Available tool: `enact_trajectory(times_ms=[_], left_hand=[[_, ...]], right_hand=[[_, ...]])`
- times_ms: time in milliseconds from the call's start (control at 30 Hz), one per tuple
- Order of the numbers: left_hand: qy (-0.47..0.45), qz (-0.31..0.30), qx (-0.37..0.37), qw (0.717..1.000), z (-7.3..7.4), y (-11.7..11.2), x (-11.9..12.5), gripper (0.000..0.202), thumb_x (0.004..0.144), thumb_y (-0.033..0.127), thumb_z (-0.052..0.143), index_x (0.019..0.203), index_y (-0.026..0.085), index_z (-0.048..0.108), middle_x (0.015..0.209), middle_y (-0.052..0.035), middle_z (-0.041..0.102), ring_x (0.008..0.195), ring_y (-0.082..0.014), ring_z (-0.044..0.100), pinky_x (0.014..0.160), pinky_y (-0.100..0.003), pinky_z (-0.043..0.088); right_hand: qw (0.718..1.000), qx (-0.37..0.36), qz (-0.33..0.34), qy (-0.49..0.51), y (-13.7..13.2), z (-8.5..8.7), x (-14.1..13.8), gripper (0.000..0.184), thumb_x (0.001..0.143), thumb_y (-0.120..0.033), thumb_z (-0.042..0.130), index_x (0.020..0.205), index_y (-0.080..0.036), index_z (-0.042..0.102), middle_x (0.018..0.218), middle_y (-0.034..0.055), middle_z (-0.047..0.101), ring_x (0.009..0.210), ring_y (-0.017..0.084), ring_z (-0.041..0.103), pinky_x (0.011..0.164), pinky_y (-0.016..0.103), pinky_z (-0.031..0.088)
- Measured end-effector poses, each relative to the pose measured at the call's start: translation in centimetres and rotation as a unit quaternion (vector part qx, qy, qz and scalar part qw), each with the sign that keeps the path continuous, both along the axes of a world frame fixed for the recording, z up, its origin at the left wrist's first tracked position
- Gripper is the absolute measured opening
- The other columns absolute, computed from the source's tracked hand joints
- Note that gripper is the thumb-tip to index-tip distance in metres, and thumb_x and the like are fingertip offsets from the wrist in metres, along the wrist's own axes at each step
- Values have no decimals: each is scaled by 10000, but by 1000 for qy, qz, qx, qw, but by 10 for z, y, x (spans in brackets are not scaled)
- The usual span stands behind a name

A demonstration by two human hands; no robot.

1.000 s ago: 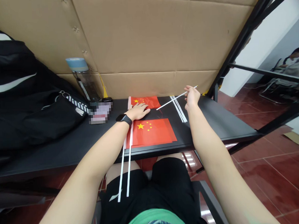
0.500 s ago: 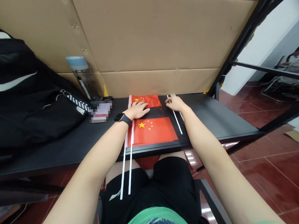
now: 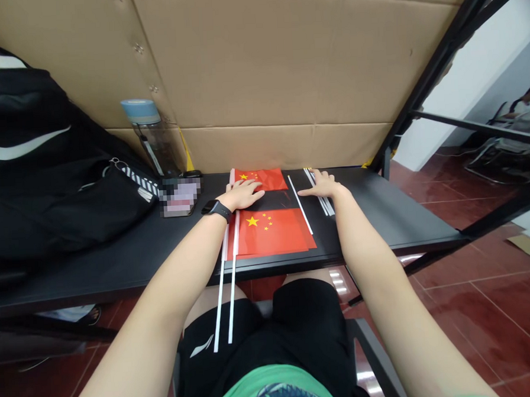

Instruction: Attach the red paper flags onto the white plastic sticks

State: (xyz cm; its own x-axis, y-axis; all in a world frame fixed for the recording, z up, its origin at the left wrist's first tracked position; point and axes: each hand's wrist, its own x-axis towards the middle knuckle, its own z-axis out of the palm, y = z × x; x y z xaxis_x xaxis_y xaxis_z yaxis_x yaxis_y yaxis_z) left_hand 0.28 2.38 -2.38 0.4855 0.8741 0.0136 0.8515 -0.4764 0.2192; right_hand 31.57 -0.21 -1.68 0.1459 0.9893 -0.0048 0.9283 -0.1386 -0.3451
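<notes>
A loose white stick (image 3: 300,204) lies at nine o'clock from the right hand (image 3: 323,187), spread above grouped sticks (image 3: 324,209). The left hand (image 3: 243,195) lies splayed on the rear flag (image 3: 270,179); front flags (image 3: 273,233) sit at five o'clock from it.

1. Front flags (image 3: 276,236): red with yellow stars, at least two, flat and overlapping on the worktop (image 3: 381,210), one edge peeping out toward 4 o'clock.
2. Two white sticks (image 3: 231,307): along the flags' 9 o'clock side, running past the worktop's edge toward 6 o'clock.
3. Back flag (image 3: 272,180): red, yellow-starred, at 12 o'clock from the front flags, partly hidden.
4. Loose stick (image 3: 301,205): white, straight, slanting from 11 to 5 o'clock.
5. Stick bunch (image 3: 326,207): white, on its 3 o'clock side, slanting likewise, partly hidden.
</notes>
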Motion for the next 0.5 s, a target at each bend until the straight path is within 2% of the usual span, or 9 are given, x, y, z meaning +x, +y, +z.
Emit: enact_trajectory(times_ms=[133,267,367,500], left_hand=[[-1,3,-3,1000,2,-1,0,684,1032,681,304,1610,349,455,1730,-63,374,1589,-404,288,1237,-647,242],[5,2,-3,1000,2,-1,0,697,1026,689,297,1614,347,448,1733,-56,369,1592,-406,283,1237,-654,244],[19,2,-5,1000,2,-1,1,718,1021,705,277,1628,351,422,1740,-43,355,1599,-395,274,1240,-644,252],[28,-1,-5,1000,2,-1,1,735,1018,712,258,1638,345,405,1746,-30,342,1606,-382,264,1248,-633,249]], right_hand=[[1000,-1,-3,16,2,-4,-4,1163,759,-817,716,1677,-266,262,1693,240,304,1534,523,287,1186,747,277],[1000,-22,5,-2,-1,-3,-11,1223,701,-837,746,1685,-311,246,1742,203,237,1568,522,232,1199,780,218],[1000,-23,11,-1,-3,-1,-16,1237,702,-885,695,1696,-333,209,1765,177,196,1589,510,197,1212,782,184],[1000,-22,12,-10,-1,-2,-18,1248,689,-853,738,1696,-335,213,1772,169,178,1589,509,193,1210,776,199]])
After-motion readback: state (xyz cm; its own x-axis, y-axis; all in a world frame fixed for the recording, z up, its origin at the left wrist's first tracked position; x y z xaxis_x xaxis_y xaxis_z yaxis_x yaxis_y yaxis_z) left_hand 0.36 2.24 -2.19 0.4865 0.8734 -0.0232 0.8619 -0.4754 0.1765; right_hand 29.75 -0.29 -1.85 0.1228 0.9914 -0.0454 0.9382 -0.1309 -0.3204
